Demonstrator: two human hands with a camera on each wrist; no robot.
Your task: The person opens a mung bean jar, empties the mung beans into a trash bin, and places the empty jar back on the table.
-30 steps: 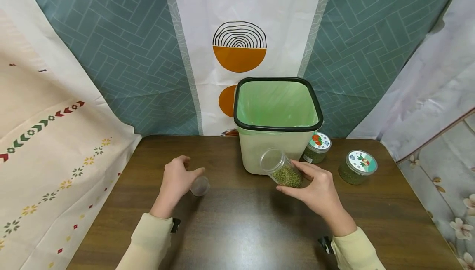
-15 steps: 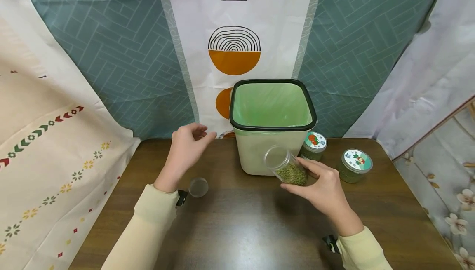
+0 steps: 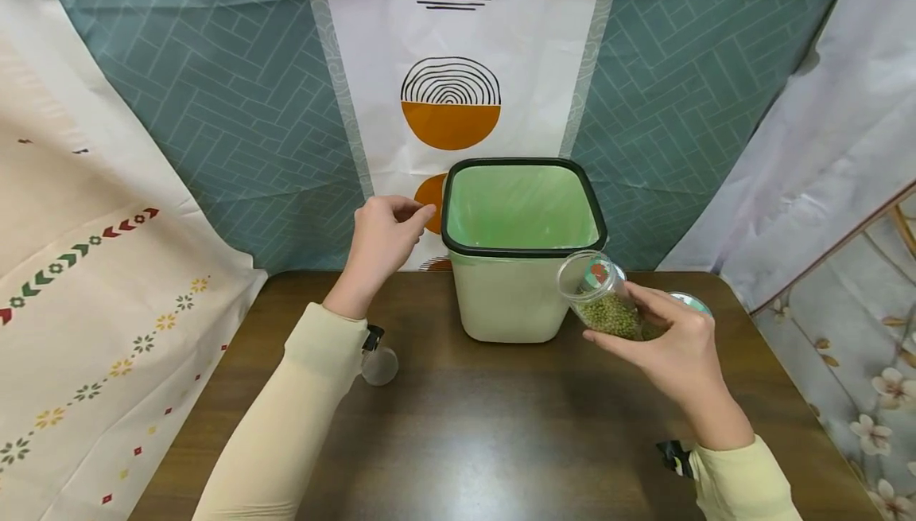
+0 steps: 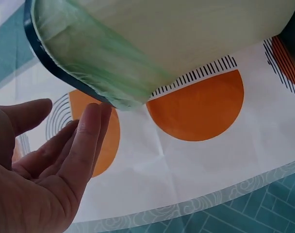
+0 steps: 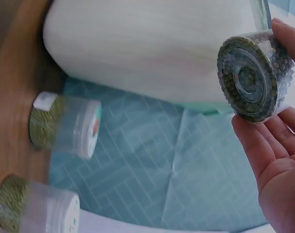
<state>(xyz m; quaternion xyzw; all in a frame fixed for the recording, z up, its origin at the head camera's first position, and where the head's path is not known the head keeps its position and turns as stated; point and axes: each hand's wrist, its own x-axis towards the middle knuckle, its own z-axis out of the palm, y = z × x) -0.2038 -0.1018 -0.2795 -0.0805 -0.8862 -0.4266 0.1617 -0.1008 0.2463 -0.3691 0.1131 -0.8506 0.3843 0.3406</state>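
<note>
My right hand (image 3: pixel 680 346) grips a clear, lidless jar (image 3: pixel 608 314) part filled with small green beans, tilted with its mouth up and to the left. In the right wrist view the jar's round base (image 5: pixel 247 80) faces the camera, and thumb and fingers hold its sides. My left hand (image 3: pixel 386 243) is raised beside the left rim of a pale green bin (image 3: pixel 511 298). The left wrist view shows that hand (image 4: pixel 55 160) holding nothing, its thumb apart from its fingers, close to the bin's dark rim (image 4: pixel 65 80). A clear round lid (image 3: pixel 379 366) lies on the table below the left wrist.
Two lidded jars of green beans stand right of the bin: one jar (image 5: pixel 65 124) nearer it, another jar (image 5: pixel 38 206) farther out. In the head view the held jar and right hand partly cover them. A patterned cloth (image 3: pixel 250 107) hangs behind the brown table (image 3: pixel 458 441).
My left hand has risen from beside the clear lid to the bin's left rim. My right hand has carried the tilted jar to the right and slightly up, before the nearer lidded jar.
</note>
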